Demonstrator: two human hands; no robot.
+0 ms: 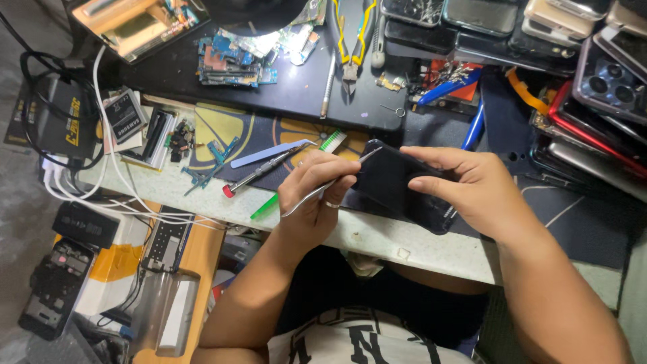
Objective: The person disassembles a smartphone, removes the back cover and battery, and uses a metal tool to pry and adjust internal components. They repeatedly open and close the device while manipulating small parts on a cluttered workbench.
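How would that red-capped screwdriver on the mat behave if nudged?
The screwdriver has a thin round shaft, so it would probably roll. It looks stiff and light. Its tip lies by the blue pry tool, which might stop it.

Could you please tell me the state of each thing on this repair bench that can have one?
Black smartphone: held tilted above the bench edge in the right hand.
Thin metal pry tool: gripped in the left hand, tip at the phone's edge.
Red-capped screwdriver: lying flat, untouched.
Yellow-handled cutters: lying shut.
Blue circuit boards: loose, piled.
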